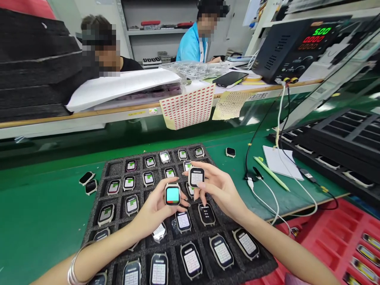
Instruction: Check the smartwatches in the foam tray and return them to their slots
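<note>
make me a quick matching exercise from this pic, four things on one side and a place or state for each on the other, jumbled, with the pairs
1. smartwatch in left hand
2. smartwatch in right hand
3. pen
4. bench power supply

A. on the raised shelf
B. showing mostly white
C. beside the white paper pad
D. showing mostly turquoise

Pairs: 1-D, 2-B, 3-C, 4-A

The left watch (172,194) glows turquoise above red; the right watch (196,177) shows white. Dark grey tray (261,269), green table (35,198); the far sheet (188,107) is pale with rows of red marks.
</note>
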Demonstrator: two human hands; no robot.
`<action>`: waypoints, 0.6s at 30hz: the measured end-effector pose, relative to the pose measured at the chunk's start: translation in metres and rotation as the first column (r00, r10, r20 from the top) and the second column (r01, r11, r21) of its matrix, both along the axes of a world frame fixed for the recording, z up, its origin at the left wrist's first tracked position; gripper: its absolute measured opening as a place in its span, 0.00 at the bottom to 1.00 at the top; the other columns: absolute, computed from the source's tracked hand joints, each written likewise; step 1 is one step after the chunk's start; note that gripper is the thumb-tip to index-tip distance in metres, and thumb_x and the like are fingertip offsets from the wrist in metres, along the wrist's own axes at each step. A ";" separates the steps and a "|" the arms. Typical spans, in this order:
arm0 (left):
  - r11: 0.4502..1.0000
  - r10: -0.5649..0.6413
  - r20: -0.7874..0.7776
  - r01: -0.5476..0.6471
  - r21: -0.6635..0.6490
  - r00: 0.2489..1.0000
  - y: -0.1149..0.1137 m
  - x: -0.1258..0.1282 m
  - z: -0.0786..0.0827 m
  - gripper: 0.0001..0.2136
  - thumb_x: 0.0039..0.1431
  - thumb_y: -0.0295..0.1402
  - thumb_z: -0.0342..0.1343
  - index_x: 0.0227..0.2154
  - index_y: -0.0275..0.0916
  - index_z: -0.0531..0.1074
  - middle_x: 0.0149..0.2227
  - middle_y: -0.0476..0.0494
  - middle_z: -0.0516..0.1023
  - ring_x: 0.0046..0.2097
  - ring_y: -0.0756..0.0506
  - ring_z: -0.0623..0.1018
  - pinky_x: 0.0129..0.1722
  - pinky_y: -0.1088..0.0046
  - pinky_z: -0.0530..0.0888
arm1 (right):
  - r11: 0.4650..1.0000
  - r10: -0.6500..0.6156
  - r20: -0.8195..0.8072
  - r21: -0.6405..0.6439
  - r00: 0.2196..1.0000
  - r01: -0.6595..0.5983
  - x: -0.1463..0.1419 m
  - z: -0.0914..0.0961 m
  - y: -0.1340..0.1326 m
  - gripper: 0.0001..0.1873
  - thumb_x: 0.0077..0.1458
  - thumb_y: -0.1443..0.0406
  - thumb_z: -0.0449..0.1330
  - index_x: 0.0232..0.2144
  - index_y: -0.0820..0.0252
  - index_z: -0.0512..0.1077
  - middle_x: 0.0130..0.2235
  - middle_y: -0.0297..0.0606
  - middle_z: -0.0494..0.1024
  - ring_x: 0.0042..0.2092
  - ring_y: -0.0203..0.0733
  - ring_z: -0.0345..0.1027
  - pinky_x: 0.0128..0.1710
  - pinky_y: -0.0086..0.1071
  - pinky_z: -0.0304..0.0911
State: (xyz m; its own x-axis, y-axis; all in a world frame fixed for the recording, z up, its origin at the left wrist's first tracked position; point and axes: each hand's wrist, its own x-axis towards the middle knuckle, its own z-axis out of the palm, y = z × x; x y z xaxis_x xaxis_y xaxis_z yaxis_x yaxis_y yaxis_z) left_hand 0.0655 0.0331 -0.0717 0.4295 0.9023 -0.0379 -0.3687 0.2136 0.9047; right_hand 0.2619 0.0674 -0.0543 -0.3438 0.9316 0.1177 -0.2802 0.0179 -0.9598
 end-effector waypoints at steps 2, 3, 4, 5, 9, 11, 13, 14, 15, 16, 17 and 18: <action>1.000 0.006 -0.017 -0.007 -0.010 1.000 -0.001 0.001 -0.001 0.24 0.55 0.29 0.60 0.54 0.42 0.61 0.41 0.41 0.75 0.43 0.42 0.77 0.46 0.59 0.73 | 1.000 0.003 0.000 0.000 1.000 -0.003 0.001 0.000 0.000 0.22 0.54 0.69 0.61 0.52 0.56 0.68 0.41 0.44 0.75 0.26 0.38 0.71 0.17 0.25 0.65; 1.000 0.011 -0.026 -0.011 -0.014 1.000 -0.001 0.002 -0.001 0.24 0.55 0.29 0.60 0.54 0.42 0.61 0.40 0.41 0.75 0.42 0.43 0.77 0.45 0.60 0.74 | 1.000 0.007 0.000 0.001 1.000 -0.007 0.001 -0.001 0.000 0.21 0.54 0.69 0.61 0.51 0.56 0.68 0.41 0.44 0.75 0.26 0.38 0.71 0.17 0.25 0.65; 1.000 0.015 -0.035 -0.015 -0.017 0.999 -0.001 0.003 -0.001 0.24 0.55 0.30 0.60 0.54 0.41 0.61 0.40 0.41 0.75 0.41 0.43 0.77 0.44 0.61 0.74 | 1.000 0.013 -0.001 0.003 1.000 -0.013 0.001 -0.001 0.000 0.21 0.54 0.69 0.61 0.51 0.56 0.68 0.41 0.44 0.75 0.26 0.38 0.72 0.17 0.25 0.65; 1.000 0.017 -0.042 -0.018 -0.018 0.999 -0.001 0.003 -0.002 0.23 0.55 0.30 0.60 0.53 0.41 0.61 0.39 0.41 0.75 0.40 0.43 0.77 0.42 0.63 0.75 | 1.000 0.021 -0.003 0.005 1.000 -0.021 0.001 -0.001 0.000 0.22 0.54 0.69 0.61 0.51 0.56 0.68 0.42 0.44 0.75 0.26 0.38 0.72 0.17 0.25 0.65; 1.000 0.028 -0.044 -0.028 0.000 0.999 -0.001 0.003 -0.002 0.23 0.56 0.28 0.59 0.53 0.41 0.60 0.38 0.42 0.75 0.40 0.44 0.77 0.42 0.63 0.75 | 0.999 0.040 -0.002 0.013 0.999 -0.040 0.002 -0.001 -0.001 0.22 0.54 0.69 0.62 0.52 0.56 0.68 0.44 0.45 0.75 0.26 0.37 0.72 0.17 0.25 0.65; 0.999 0.030 -0.019 -0.029 0.021 0.999 0.000 0.001 -0.001 0.24 0.55 0.26 0.59 0.54 0.42 0.61 0.40 0.42 0.75 0.42 0.43 0.76 0.45 0.61 0.75 | 0.999 0.036 0.003 0.016 0.999 -0.036 0.002 -0.001 -0.002 0.22 0.54 0.69 0.62 0.52 0.56 0.68 0.43 0.45 0.75 0.26 0.38 0.72 0.17 0.25 0.65; 0.999 0.019 0.000 -0.019 0.038 1.000 0.000 -0.001 -0.001 0.23 0.54 0.25 0.58 0.53 0.42 0.62 0.40 0.42 0.75 0.43 0.43 0.76 0.46 0.59 0.75 | 0.999 0.032 0.012 0.017 0.999 -0.033 0.002 -0.001 -0.003 0.22 0.54 0.69 0.62 0.52 0.57 0.68 0.43 0.45 0.75 0.26 0.38 0.72 0.17 0.26 0.65; 0.999 0.013 0.002 -0.013 0.042 1.000 0.000 -0.002 -0.001 0.22 0.55 0.25 0.57 0.53 0.41 0.63 0.40 0.42 0.75 0.43 0.42 0.76 0.45 0.59 0.75 | 0.999 0.032 0.017 0.016 0.999 -0.032 0.002 -0.001 -0.003 0.22 0.54 0.68 0.62 0.52 0.57 0.68 0.43 0.45 0.75 0.26 0.38 0.72 0.17 0.26 0.65; 0.999 0.010 -0.002 -0.010 0.044 1.000 0.000 -0.002 -0.001 0.21 0.56 0.26 0.56 0.52 0.41 0.63 0.40 0.41 0.75 0.43 0.42 0.76 0.44 0.59 0.75 | 0.999 0.032 0.021 0.015 0.999 -0.033 0.002 0.000 -0.003 0.22 0.54 0.68 0.62 0.52 0.56 0.68 0.44 0.46 0.75 0.25 0.38 0.72 0.16 0.26 0.65; 0.999 0.009 -0.010 -0.009 0.043 1.000 0.000 -0.002 -0.002 0.20 0.57 0.27 0.56 0.52 0.40 0.63 0.39 0.41 0.75 0.43 0.42 0.76 0.44 0.59 0.76 | 0.999 0.033 0.024 0.013 0.999 -0.034 0.002 0.000 -0.003 0.22 0.54 0.68 0.62 0.52 0.56 0.68 0.44 0.46 0.75 0.25 0.38 0.72 0.16 0.26 0.64; 0.999 0.012 -0.020 -0.011 0.038 1.000 0.000 -0.002 -0.002 0.19 0.58 0.28 0.55 0.52 0.40 0.63 0.39 0.41 0.75 0.42 0.42 0.76 0.43 0.59 0.76 | 0.999 0.033 0.025 0.012 0.999 -0.033 0.002 0.000 -0.004 0.22 0.54 0.68 0.62 0.51 0.56 0.68 0.44 0.46 0.75 0.25 0.38 0.72 0.16 0.26 0.64; 0.999 0.015 -0.033 -0.014 0.030 0.999 0.000 -0.002 -0.001 0.18 0.59 0.30 0.54 0.52 0.40 0.63 0.39 0.40 0.75 0.41 0.42 0.77 0.42 0.59 0.76 | 0.999 0.032 0.025 0.011 0.999 -0.032 0.002 0.000 -0.004 0.22 0.54 0.68 0.62 0.52 0.56 0.68 0.44 0.45 0.75 0.24 0.37 0.71 0.16 0.26 0.63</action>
